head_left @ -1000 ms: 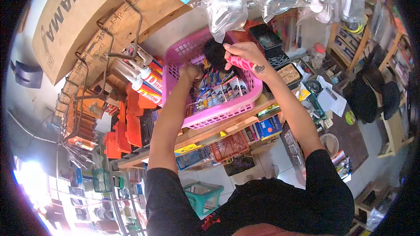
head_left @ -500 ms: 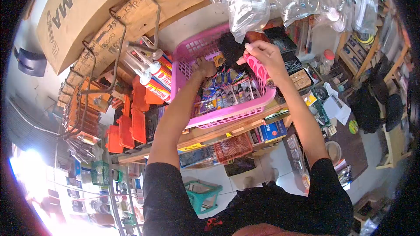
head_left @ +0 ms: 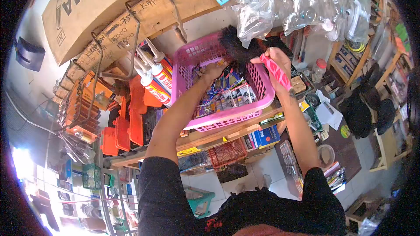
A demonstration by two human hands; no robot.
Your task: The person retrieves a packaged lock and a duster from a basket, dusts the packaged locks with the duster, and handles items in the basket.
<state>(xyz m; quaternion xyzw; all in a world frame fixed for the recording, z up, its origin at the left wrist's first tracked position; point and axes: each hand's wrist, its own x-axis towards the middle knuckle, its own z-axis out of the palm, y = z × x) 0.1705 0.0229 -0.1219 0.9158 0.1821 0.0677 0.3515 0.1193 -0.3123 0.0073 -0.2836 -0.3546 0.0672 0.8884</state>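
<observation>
My right hand is closed around the pink, leaf-patterned handle of a duster, over the right rim of a pink plastic basket. The duster's black fluffy head hangs at the basket's back right corner. Inside the basket, my left hand is down among the goods, its fingers curled and partly hidden; what they grip cannot be made out. In front of that hand lie small carded packs with dark tubes and other glossy packets.
Sealant tubes and orange bins stand left of the basket. Metal hooks jut out above on the left. Clear plastic bags hang overhead. A red-lidded jar stands to the right.
The view has shifted slightly. My left hand has moved right across the packets inside the basket. The duster's handle has tilted, with my right hand still around it.
</observation>
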